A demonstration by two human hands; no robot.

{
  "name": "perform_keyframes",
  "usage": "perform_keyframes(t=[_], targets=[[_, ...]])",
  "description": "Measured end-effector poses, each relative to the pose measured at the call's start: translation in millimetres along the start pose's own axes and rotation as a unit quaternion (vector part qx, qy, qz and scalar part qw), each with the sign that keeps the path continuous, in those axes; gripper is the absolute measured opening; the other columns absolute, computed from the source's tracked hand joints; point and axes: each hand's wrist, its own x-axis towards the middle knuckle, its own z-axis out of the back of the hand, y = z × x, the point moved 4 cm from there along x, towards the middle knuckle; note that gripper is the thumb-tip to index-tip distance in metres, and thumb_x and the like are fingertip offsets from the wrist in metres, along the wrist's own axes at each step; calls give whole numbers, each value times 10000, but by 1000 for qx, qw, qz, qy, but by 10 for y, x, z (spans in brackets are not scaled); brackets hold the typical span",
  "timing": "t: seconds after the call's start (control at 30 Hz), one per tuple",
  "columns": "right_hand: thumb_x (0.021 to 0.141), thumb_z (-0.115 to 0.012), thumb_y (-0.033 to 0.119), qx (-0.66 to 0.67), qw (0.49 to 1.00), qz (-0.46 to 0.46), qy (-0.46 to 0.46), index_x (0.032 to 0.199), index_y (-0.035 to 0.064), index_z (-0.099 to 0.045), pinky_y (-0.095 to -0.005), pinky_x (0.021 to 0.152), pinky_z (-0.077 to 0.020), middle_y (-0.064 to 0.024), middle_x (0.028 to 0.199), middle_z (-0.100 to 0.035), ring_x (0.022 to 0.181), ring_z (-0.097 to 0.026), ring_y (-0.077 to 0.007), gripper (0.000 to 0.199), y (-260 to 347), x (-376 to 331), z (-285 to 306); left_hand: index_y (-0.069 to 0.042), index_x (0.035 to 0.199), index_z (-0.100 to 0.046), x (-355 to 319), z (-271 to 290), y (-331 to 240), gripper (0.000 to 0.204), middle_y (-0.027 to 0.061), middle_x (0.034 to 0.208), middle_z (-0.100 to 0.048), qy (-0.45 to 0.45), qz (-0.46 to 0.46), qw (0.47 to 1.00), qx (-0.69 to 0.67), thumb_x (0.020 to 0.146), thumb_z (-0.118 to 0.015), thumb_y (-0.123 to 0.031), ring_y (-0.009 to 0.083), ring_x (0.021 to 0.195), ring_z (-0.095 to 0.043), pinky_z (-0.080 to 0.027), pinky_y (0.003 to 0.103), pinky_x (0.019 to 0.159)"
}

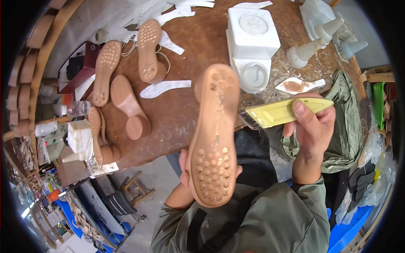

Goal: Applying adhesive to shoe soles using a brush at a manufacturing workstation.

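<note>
A tan shoe sole (214,130) with a heel stands nearly upright before me, its dimpled face toward the camera. From behind, my left hand (184,168) is wrapped round its lower part; most of the fingers are hidden by the sole. To its right, my right hand (314,126) grips a yellow-green flat brush (274,113), thumb on top. The brush's dark bristles point left and sit close to the sole's edge; whether they touch it I cannot tell. More tan soles lie on the table's left side, among them one dimpled side up (148,46) and one heel up (130,105).
The brown table (185,50) bears white cut-out pieces (164,88), a white plastic container (253,36) and cone-nozzled bottles (304,52). Green cloth (341,126) drapes over its right edge. Heels line a rack (28,69) at far left; a blue crate (354,225) stands low right.
</note>
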Motion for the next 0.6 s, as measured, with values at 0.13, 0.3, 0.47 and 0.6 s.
perform_keyframes(t=[0.13,0.3,0.47,0.6], targets=[[862,-626,30,-18,996,81,31,933,-81,-620,-211,471,-465,-115,753,-652,544,-583,-98,132,151,-144,-379,-115,1442,83,-211,182,-165,1166,227,1469,-57,-5,3,1000,-2,691,-622,-663,409,1325,-228,-228,476,1096],[854,-638,25,-26,989,149,3,940,-73,-625,-196,477,-459,-101,754,-657,567,-591,-81,131,318,-254,-452,-114,1442,65,-380,303,-217,1155,222,1467,-74,-29,12,999,-22,690,-626,-655,404,1322,-236,-231,475,1095],[831,-658,22,-102,972,186,98,919,-82,-637,-200,427,-452,-125,727,-658,557,-602,-97,138,474,-561,-422,-113,1442,47,-679,533,-189,1145,218,1464,-90,-55,20,997,-52,689,-630,-647,399,1320,-243,-235,473,1094],[861,-625,50,-20,979,178,92,936,-74,-638,-197,408,-428,-122,723,-656,509,-569,-90,145,612,-470,-461,-113,1441,33,-845,594,-235,1136,214,1462,-104,-78,22,993,-84,688,-633,-641,395,1318,-249,-237,472,1094]])
